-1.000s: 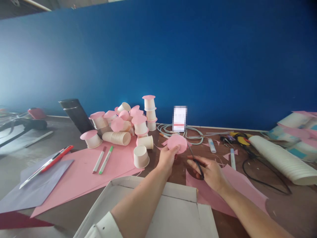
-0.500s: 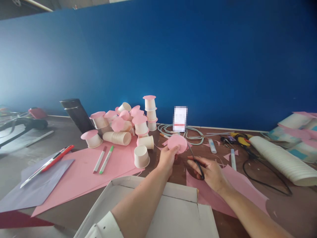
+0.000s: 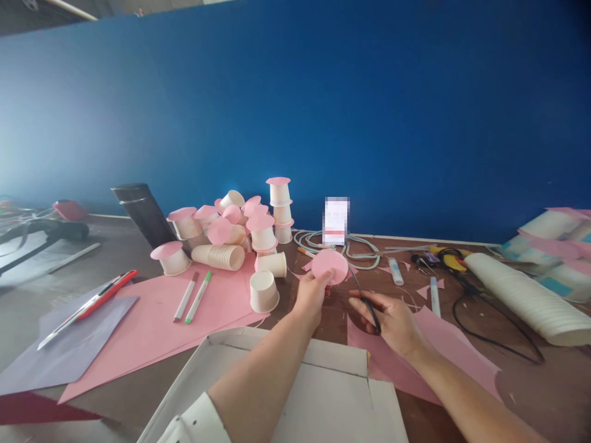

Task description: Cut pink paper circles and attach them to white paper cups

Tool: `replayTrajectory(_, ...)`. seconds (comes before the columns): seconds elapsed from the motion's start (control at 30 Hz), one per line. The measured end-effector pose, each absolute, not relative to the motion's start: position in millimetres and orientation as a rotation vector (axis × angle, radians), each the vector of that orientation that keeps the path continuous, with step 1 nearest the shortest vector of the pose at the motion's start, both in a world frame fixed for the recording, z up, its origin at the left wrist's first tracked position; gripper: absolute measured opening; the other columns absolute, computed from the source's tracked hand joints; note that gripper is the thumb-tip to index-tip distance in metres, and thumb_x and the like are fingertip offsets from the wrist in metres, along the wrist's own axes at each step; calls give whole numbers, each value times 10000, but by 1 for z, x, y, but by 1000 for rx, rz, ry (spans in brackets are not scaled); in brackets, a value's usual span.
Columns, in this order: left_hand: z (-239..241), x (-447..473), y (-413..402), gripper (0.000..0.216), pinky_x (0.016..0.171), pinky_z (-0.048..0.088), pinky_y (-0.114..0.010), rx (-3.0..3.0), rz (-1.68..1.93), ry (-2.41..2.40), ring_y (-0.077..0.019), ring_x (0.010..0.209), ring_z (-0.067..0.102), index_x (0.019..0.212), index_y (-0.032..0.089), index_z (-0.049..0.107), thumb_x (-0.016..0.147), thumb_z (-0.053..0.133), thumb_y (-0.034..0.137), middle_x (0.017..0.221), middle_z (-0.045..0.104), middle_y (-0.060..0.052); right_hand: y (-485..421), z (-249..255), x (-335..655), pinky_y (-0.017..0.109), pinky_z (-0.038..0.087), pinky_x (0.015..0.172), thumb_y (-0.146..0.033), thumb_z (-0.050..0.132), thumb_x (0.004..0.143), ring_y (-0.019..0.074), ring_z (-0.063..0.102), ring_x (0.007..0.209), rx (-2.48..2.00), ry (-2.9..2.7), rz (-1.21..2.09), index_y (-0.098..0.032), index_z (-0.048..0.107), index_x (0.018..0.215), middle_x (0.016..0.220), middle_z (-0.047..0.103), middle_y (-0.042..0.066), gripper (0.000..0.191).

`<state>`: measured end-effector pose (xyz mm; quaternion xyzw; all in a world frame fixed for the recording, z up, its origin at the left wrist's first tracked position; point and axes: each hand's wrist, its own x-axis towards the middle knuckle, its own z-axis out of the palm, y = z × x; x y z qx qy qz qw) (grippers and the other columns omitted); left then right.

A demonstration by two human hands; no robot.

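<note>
Between the thumb and fingers of my left hand [image 3: 313, 296] is a round pink paper disc [image 3: 329, 264], held up above the table. My right hand [image 3: 392, 320] is closed round the dark handles of a pair of scissors [image 3: 369, 306]. The blades point up and to the left, close by the disc's right edge; whether they touch it I cannot tell. Pink paper [image 3: 455, 351] lies beneath my right hand. Left of my hands an upturned white paper cup [image 3: 264, 292] stands near a group of cups topped with pink discs [image 3: 261, 227].
A white cardboard piece [image 3: 337, 394] lies under my left forearm. Pink sheets [image 3: 152, 326], two markers [image 3: 198, 298] and a red utility knife [image 3: 99, 301] are on the left. A dark flask [image 3: 143, 215] stands behind. On the right lie a long cup stack [image 3: 526, 298] and a black cable [image 3: 498, 338].
Almost nothing differs. The pink disc and my left hand have shifted very slightly, while the scissors stay beside the disc.
</note>
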<state>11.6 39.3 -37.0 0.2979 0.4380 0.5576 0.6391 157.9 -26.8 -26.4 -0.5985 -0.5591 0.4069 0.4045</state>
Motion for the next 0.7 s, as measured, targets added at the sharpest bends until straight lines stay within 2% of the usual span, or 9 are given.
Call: replayTrajectory(0.7, -41, 11, 42, 348, 449, 288, -189, 742, 1271, 989, -42, 456, 387, 711, 124, 605, 589, 770, 405, 532, 495, 30, -27, -26, 157, 230, 413, 492, -539, 651, 744, 97, 476, 476, -1495, -1390, 1073, -157, 668, 1042, 525, 498, -50, 485)
